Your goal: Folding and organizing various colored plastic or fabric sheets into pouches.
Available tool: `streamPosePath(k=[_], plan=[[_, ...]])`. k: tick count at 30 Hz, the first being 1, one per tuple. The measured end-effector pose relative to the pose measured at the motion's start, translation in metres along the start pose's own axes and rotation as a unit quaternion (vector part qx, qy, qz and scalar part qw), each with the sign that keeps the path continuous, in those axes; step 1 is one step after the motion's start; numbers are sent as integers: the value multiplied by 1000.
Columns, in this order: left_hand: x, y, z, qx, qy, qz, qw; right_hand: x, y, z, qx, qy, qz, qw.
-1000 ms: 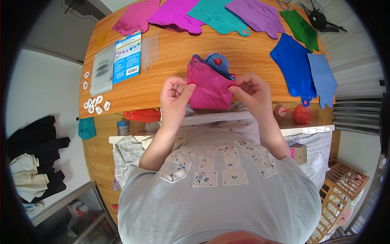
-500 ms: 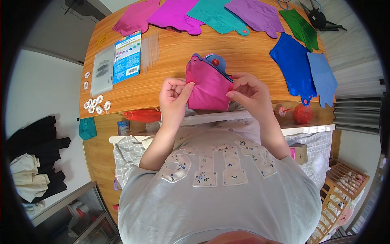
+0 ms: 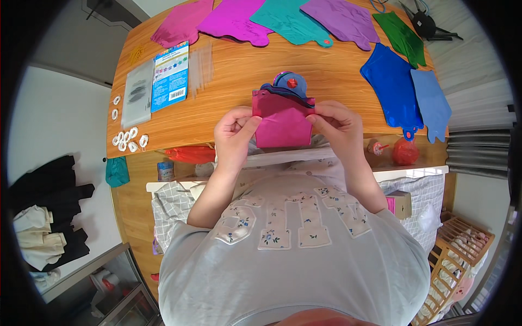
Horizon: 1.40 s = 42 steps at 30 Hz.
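Observation:
My left hand (image 3: 235, 132) and my right hand (image 3: 340, 126) pinch the two sides of a folded magenta foil balloon (image 3: 284, 130) at the table's near edge. It is flat, and its upper edge stands a little apart, with darker layers inside. From behind that edge a rounded blue tab (image 3: 297, 81) with a red spot sticks up; its lower part is hidden by the magenta foil. Thumbs lie on the near face of the foil, and the other fingers are curled behind.
Flat foil balloons in pink, teal (image 3: 291, 22), purple, green and blue (image 3: 392, 81) rim the wooden table (image 3: 239, 70). At left lie a blue printed card (image 3: 170, 76), clear plastic sleeves (image 3: 138, 92) and several white ribbon rolls (image 3: 127, 136). A black tripod-like stand (image 3: 427, 24) is far right.
The magenta balloon has been turned straighter and its upper edge levelled between my hands. The blue tab behind it shows more. Both hands keep their pinch.

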<state>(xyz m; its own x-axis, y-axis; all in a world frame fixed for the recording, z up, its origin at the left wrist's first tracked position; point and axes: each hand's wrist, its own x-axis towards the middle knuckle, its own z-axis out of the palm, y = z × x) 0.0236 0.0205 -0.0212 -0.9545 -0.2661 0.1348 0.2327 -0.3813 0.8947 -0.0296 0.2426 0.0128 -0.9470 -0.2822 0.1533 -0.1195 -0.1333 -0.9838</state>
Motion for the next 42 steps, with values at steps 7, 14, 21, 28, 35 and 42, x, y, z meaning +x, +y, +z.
streamPosePath(k=[7,14,21,28,35,42], plan=[[-1,-1,4,4,7,9,1000,0,4,2,18,13,-32,999],[0,-4,6,5,39,23,999,2,12,3,166,36,-4,985],[-1,-5,6,8,36,28,999,1,11,2,119,-11,-5,993],[0,-2,8,8,33,25,999,1,12,-1,57,-35,-51,996],[3,-3,7,26,49,35,998,1,4,-3,55,-77,-46,994],[0,-3,6,14,34,0,999,-1,11,-3,-49,-57,-94,993]])
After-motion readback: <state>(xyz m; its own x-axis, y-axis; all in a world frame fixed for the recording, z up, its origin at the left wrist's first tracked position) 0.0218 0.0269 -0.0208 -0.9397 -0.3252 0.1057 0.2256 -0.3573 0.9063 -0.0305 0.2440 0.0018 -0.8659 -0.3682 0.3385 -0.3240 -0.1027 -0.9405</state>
